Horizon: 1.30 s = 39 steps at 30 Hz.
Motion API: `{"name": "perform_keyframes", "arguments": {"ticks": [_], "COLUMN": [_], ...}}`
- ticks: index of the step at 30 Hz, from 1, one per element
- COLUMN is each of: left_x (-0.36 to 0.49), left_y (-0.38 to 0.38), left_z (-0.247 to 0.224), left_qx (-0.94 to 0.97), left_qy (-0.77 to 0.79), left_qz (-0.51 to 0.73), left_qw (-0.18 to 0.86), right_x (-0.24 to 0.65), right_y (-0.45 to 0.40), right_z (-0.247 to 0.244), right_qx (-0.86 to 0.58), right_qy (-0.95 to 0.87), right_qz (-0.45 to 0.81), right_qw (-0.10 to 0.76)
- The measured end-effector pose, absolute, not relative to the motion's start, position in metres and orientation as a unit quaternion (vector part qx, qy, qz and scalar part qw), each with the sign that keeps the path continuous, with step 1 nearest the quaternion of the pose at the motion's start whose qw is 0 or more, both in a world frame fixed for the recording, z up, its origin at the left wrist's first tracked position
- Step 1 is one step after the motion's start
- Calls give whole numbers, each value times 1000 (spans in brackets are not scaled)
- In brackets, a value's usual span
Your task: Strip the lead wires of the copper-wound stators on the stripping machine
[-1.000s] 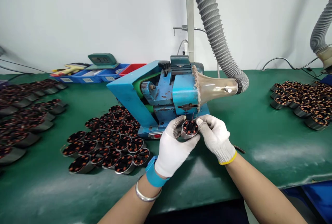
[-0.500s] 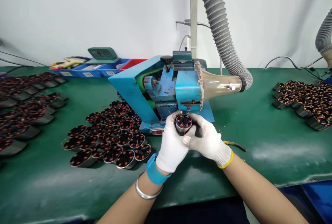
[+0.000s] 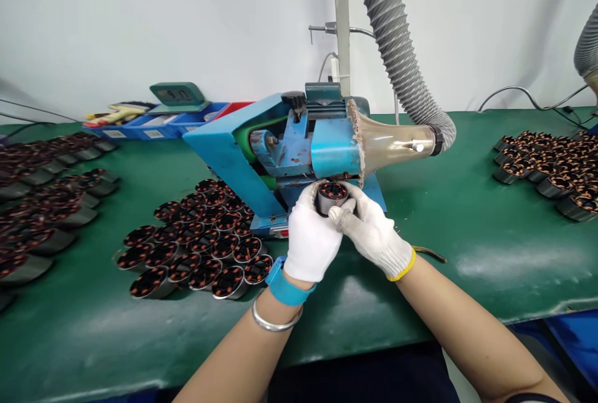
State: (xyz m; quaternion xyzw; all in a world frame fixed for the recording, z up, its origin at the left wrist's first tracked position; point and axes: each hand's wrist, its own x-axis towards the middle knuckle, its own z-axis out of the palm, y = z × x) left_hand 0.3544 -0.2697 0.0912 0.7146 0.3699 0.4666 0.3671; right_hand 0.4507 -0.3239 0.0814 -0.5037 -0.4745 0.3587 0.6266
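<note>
Both hands [image 3: 343,232] grip stator [image 3: 331,196] (scale [image 3: 176,95] digits unreadable).

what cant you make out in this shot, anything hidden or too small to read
Head view, the only view:
- Lower side of the small motor part: covered by the left hand and right hand gripping it.
- Where the part's wires meet the blue machine: hidden under the machine's overhang.
- Digits on the green clock: too small to read.
- Labels on the blue bins: too small.
- Motor parts at far left: blurred, cut off by the edge.
</note>
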Motion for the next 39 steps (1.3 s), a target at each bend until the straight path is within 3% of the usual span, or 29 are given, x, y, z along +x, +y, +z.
{"name": "perform_keyframes", "arguments": {"ticks": [21, 33, 36, 39], "left_x": [357, 264, 214, 157], "left_y": [-274, -309, -315, -302], "left_z": [87, 52, 46, 40], "left_qx": [676, 563, 545, 559], "left_qy": [361, 337, 384, 507], "left_qz": [480, 474, 510, 493], "left_qw": [427, 587, 544, 433], "right_x": [449, 437, 434, 436], "right_y": [-328, -369, -374, -375], "right_z": [74, 73, 73, 70], "right_qx": [-499, -492, -501, -524], "right_qy": [-474, -722, -750, -753], "right_qz": [335, 195, 153, 94], "right_qw": [644, 445, 405, 385]}}
